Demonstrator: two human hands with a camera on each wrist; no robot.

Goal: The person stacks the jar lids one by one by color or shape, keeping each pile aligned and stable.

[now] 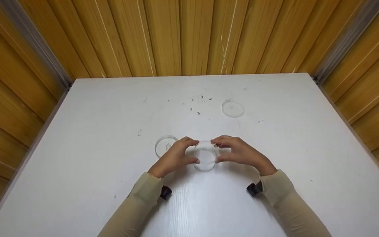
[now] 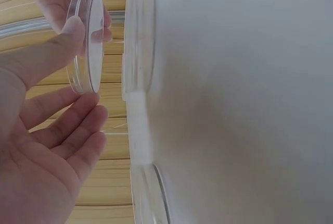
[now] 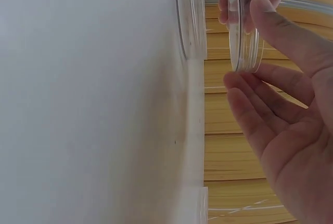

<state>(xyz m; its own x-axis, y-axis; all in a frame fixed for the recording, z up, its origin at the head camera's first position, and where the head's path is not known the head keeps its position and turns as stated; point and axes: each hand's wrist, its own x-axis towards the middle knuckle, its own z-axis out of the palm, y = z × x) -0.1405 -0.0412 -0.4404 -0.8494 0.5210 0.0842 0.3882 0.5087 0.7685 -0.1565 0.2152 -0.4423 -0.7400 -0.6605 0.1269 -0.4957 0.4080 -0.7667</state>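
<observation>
A clear round petri dish (image 1: 205,144) is held level between both hands, just above the table. My left hand (image 1: 179,152) pinches its left edge, thumb on the near side and fingertips on the far side. On the opposite edge, my right hand (image 1: 240,152) grips it the same way. Directly below, apart from the held dish (image 2: 85,41), another clear petri dish (image 1: 204,168) lies on the table. In the right wrist view the held dish (image 3: 244,26) shows more than one rim line; whether it includes a lid I cannot tell.
A petri dish with small printed text (image 1: 164,144) lies left, partly behind the left hand. Farther back on the right is another clear dish (image 1: 232,109). Dark specks (image 1: 198,113) mark the white table (image 1: 87,148). Yellow wood-look panels (image 1: 192,36) stand behind it.
</observation>
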